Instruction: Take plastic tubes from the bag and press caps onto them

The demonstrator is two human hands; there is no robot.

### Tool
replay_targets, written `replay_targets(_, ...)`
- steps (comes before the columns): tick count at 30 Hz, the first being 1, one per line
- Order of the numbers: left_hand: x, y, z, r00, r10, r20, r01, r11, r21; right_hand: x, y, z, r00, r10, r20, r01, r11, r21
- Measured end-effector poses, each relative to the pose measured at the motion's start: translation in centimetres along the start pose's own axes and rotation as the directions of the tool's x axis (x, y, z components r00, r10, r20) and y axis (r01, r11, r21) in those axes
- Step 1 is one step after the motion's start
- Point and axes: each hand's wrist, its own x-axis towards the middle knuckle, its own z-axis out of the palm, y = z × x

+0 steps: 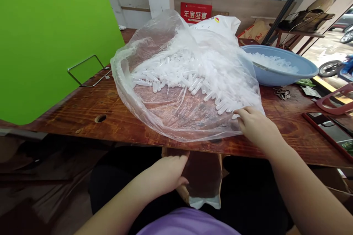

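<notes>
A large clear plastic bag (129,97) lies wide open on the table, its mouth toward me. Inside it is a heap of short, translucent white plastic tubes (176,68). My right hand (255,123) is closed at the bag's right front edge, with a small white tube (235,116) at its fingertips; the thumb is partly hidden. Below the table edge, an open brown paper bag or carton (202,176) stands between my legs. My left hand (169,172) is closed around its left rim, the fingertips out of sight inside it.
A blue basin (278,77) with more white tubes stands at the right, near keys (282,93) and a red-edged phone or tablet (331,128). A green board (55,44) and a wire stand (88,71) are at left. A red sign (195,13) stands behind the bag.
</notes>
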Motion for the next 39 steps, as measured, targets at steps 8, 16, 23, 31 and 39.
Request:
replay_targets(8,6.8,-1.9,-13.5,0.888,-0.216,-0.406,0.367,0.865,0.343,2.2,0.6,1.2,0.944,-0.081,0.319,0.162,0.958,-0.238)
replay_targets(16,16.4,-6.6,-15.7,0.879,-0.271,-0.392,0.444,0.764,0.469,-0.7,1.0,2.5,0.965,-0.227,-0.131,0.208,0.967,-0.144)
replay_targets(23,16.9,-6.4,-14.0,0.863,-0.282,-0.419,0.476,0.731,0.489,-3.5,1.2,3.5,0.916,-0.138,-0.377,0.161,0.987,0.030)
replay_targets(31,13.2,-5.9,-12.8,0.879,-0.300,-0.371,0.450,0.777,0.439,-6.0,-2.2,1.9,0.864,0.282,-0.417,0.005,0.824,0.567)
replay_targets(39,13.5,-5.7,-11.9,0.857,-0.328,-0.398,0.491,0.755,0.435,-4.2,-5.0,2.7,0.879,0.336,-0.338,0.052,0.637,0.769)
